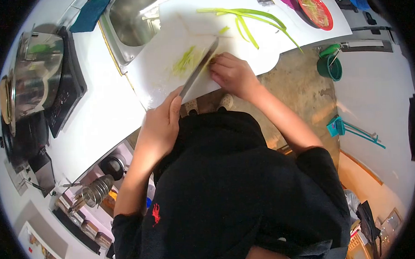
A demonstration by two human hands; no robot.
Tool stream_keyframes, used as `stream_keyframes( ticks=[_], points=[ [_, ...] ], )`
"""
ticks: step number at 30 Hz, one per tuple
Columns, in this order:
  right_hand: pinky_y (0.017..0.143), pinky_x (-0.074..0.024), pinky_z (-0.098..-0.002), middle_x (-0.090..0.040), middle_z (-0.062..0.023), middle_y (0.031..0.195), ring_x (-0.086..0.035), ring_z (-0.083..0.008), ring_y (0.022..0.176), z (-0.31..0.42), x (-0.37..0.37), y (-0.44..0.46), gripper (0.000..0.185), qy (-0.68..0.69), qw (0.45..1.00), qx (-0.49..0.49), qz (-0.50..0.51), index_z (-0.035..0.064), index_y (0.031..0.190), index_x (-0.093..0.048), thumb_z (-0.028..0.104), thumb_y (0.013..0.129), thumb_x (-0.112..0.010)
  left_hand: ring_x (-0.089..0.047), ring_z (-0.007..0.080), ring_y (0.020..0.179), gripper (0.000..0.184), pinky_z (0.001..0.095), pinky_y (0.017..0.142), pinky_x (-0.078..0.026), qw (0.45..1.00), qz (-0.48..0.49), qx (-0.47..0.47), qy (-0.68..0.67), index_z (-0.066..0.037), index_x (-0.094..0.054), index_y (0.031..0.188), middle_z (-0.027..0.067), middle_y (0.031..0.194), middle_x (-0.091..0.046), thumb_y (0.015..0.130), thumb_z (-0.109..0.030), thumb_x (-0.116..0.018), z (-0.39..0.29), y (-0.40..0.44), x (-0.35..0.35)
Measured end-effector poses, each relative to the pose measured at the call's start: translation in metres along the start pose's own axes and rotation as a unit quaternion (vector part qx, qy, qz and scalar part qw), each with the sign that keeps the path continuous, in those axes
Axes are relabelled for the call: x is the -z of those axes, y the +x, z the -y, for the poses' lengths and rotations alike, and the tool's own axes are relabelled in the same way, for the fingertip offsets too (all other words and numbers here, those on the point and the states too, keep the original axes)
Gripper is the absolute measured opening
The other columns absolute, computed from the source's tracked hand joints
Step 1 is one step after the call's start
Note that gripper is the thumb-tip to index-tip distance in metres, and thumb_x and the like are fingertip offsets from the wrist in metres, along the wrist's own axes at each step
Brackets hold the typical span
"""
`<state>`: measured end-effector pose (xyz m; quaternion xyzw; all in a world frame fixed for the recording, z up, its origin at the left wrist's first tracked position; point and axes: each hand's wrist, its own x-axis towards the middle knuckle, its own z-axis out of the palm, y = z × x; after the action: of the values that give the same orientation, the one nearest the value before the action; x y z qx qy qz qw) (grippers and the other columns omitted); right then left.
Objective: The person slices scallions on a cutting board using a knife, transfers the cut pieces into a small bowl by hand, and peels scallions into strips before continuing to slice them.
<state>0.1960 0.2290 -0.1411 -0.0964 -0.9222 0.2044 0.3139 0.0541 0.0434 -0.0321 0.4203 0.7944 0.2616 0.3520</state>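
Note:
My left hand (163, 119) is wrapped round the handle of a long-bladed knife (198, 69), whose blade points up and to the right over the white board (158, 83). Beside the blade, on its right, the bent fingers of my right hand (228, 71) press on a small bunch of pale green stalks (209, 63), mostly hidden under them. Thin cut green strips (185, 61) lie in a loose pile left of the blade. Farther back, long green stalks (253, 13) are spread across the board.
A metal sink (133, 22) is at the upper left, with a dark teal cloth (90, 15) beside it. A red plate (301, 0) of shredded food stands at the upper right. On the left are a black cooktop (62, 105) and a glass-lidded pot (39, 76).

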Motion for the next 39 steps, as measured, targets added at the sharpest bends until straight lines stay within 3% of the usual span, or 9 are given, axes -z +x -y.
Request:
stream_keyframes(
  ticks=[9, 16, 18, 21, 23, 25, 31, 33, 39],
  points=[
    [0.065, -0.0524, -0.0378, -0.058, -0.0083, 0.079, -0.061, -0.0279, 0.080, -0.009, 0.000, -0.007, 0.012, 0.020, 1.000, -0.007, 0.023, 0.0050, 0.073, -0.061, 0.007, 0.072, -0.072, -0.058, 0.0513, 0.094, 0.037, 0.0568, 0.083, -0.046, 0.996, 0.017, -0.051, 0.073, -0.006, -0.058, 0.127, 0.0320, 0.094, -0.064, 0.104, -0.027, -0.039, -0.029, 0.049, -0.022],
    [0.070, -0.0519, -0.0383, -0.058, -0.0079, 0.080, -0.060, -0.0276, 0.082, -0.005, -0.016, -0.020, 0.007, -0.028, 0.999, -0.030, 0.023, 0.0063, 0.072, -0.063, 0.011, 0.068, -0.067, -0.056, 0.0496, 0.110, 0.042, 0.0525, 0.090, -0.046, 0.980, 0.023, -0.164, 0.113, 0.005, -0.056, 0.124, 0.0342, 0.116, -0.060, 0.104, -0.026, -0.036, -0.008, 0.044, -0.028],
    [0.071, -0.0530, -0.0363, -0.059, -0.0065, 0.081, -0.060, -0.0249, 0.086, 0.002, -0.016, -0.021, 0.008, -0.070, 0.997, -0.025, -0.002, 0.0061, 0.073, -0.065, 0.014, 0.071, -0.063, -0.056, 0.0497, 0.112, 0.045, 0.0507, 0.091, -0.046, 0.990, 0.045, -0.060, 0.122, 0.008, -0.057, 0.122, 0.0326, 0.117, -0.061, 0.105, -0.026, -0.034, -0.011, 0.022, -0.022],
    [0.070, -0.0531, -0.0350, -0.058, -0.0053, 0.080, -0.061, -0.0229, 0.087, 0.013, -0.011, -0.019, 0.010, -0.068, 0.996, -0.053, -0.020, 0.0070, 0.066, -0.059, 0.013, 0.074, -0.060, -0.059, 0.0489, 0.102, 0.047, 0.0455, 0.086, -0.047, 0.989, 0.065, 0.028, 0.126, 0.007, -0.058, 0.116, 0.0333, 0.107, -0.063, 0.105, -0.033, -0.035, 0.005, 0.002, -0.008],
    [0.071, -0.0539, -0.0355, -0.057, -0.0059, 0.078, -0.061, -0.0240, 0.087, 0.018, -0.013, -0.016, 0.009, -0.032, 0.996, -0.076, -0.036, 0.0062, 0.070, -0.061, 0.012, 0.077, -0.059, -0.059, 0.0461, 0.087, 0.049, 0.0453, 0.080, -0.047, 0.995, 0.019, -0.015, 0.101, 0.006, -0.057, 0.114, 0.0319, 0.099, -0.062, 0.105, -0.037, -0.034, 0.043, 0.004, -0.005],
    [0.074, -0.0546, -0.0362, -0.059, -0.0070, 0.081, -0.062, -0.0251, 0.088, 0.015, -0.025, -0.015, 0.008, -0.058, 0.994, -0.085, -0.036, 0.0058, 0.072, -0.061, 0.011, 0.078, -0.059, -0.052, 0.0318, 0.066, 0.052, 0.0393, 0.064, -0.046, 0.991, 0.047, 0.026, 0.126, 0.005, -0.057, 0.116, 0.0220, 0.081, -0.058, 0.105, -0.041, -0.035, 0.063, 0.024, 0.003],
    [0.076, -0.0531, -0.0348, -0.062, -0.0064, 0.081, -0.061, -0.0247, 0.090, 0.032, -0.047, -0.005, 0.009, -0.145, 0.981, -0.113, -0.053, 0.0077, 0.070, -0.067, 0.013, 0.074, -0.062, -0.033, 0.0080, 0.055, 0.051, 0.0240, 0.046, -0.027, 0.994, -0.028, 0.099, -0.028, -0.002, -0.056, 0.119, 0.0006, 0.069, -0.037, 0.103, -0.049, -0.043, 0.004, 0.025, -0.011],
    [0.075, -0.0563, -0.0402, -0.065, -0.0113, 0.082, -0.066, -0.0293, 0.090, 0.031, -0.046, -0.006, 0.014, -0.121, 0.985, -0.106, -0.065, 0.0053, 0.070, -0.069, 0.014, 0.077, -0.061, -0.033, 0.0084, 0.055, 0.053, 0.0242, 0.045, -0.027, 0.995, -0.030, 0.094, -0.028, -0.002, -0.055, 0.120, 0.0007, 0.068, -0.037, 0.103, -0.050, -0.042, 0.013, 0.028, -0.007],
    [0.083, -0.0497, -0.0338, -0.063, -0.0066, 0.085, -0.059, -0.0244, 0.093, 0.035, -0.047, -0.005, 0.008, -0.162, 0.977, -0.129, -0.041, 0.0074, 0.069, -0.068, 0.012, 0.074, -0.064, -0.033, 0.0095, 0.053, 0.056, 0.0247, 0.044, -0.028, 0.998, 0.006, 0.067, -0.002, -0.001, -0.053, 0.125, 0.0010, 0.067, -0.038, 0.103, -0.052, -0.040, 0.034, 0.039, 0.002]
  ],
)
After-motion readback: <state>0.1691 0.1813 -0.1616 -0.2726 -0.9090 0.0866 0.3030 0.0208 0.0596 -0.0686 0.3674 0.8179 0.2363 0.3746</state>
